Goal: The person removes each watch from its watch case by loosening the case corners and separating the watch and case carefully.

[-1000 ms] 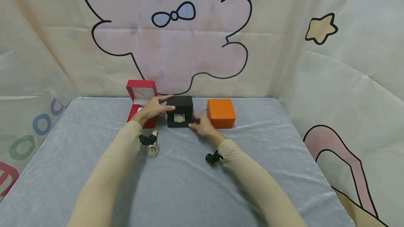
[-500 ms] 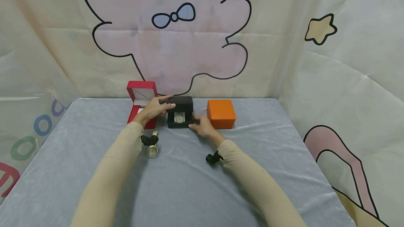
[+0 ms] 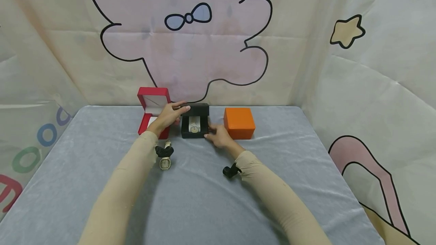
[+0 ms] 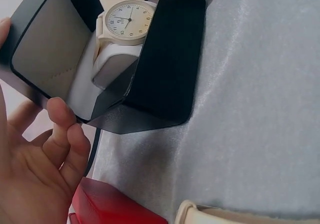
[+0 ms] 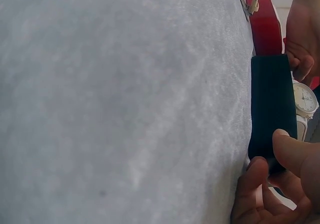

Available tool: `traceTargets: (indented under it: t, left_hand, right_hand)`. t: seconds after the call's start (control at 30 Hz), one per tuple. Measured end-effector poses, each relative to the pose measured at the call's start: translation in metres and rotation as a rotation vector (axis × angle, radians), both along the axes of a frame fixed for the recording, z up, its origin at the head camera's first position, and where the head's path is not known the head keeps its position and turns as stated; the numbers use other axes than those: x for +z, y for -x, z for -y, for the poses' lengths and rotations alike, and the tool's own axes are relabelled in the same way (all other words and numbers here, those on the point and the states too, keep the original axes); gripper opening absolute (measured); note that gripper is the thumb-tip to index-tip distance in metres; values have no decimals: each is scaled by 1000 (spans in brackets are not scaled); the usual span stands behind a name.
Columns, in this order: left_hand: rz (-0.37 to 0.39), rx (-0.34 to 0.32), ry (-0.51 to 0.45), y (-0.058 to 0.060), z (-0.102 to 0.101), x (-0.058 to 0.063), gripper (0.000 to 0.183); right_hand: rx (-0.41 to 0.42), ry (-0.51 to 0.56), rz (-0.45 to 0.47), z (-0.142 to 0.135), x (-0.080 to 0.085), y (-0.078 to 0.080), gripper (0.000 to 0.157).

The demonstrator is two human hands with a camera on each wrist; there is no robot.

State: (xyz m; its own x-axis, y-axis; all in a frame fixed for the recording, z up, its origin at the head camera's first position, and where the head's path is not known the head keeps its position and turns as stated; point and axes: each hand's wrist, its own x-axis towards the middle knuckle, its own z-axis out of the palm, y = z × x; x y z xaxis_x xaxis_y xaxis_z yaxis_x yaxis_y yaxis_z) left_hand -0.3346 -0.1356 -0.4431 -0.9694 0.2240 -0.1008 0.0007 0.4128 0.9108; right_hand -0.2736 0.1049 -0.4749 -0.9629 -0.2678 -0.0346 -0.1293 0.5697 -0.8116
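A black watch box (image 3: 201,109) stands at the table's back with its lid raised. Inside, a cream wristwatch (image 4: 129,20) with a round dial sits around a pale cushion (image 4: 117,67). At the lid's left end is my left hand (image 3: 166,116); its thumb lies on the lid edge and the fingers bend behind, gripping it. My right hand (image 3: 220,137) holds the base at its right front corner, thumb on the front wall (image 5: 272,104), other fingers around the side. Part of the lid is behind the left fingers.
An open red box (image 3: 154,90) with a white lining stands just left. To the right sits a closed orange box (image 3: 239,123). Another pale wristwatch (image 3: 165,163), with a squarish case, lies on the grey tablecloth (image 3: 190,199) under my left wrist.
The black lid has tilted farther back, and more of the watch inside shows. My left hand has moved slightly up and right with the lid; the right hand has stayed in place.
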Motion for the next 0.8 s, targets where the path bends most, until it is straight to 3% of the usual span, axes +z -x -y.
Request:
traceTargets:
  t: [0.37, 0.8]
  left_hand:
    - [26, 106, -5, 4, -7, 4, 87]
    - [119, 112, -3, 5, -12, 17, 95]
  right_hand:
    - [9, -22, 2, 1, 0, 0, 55]
    - [3, -18, -11, 0, -1, 1, 57]
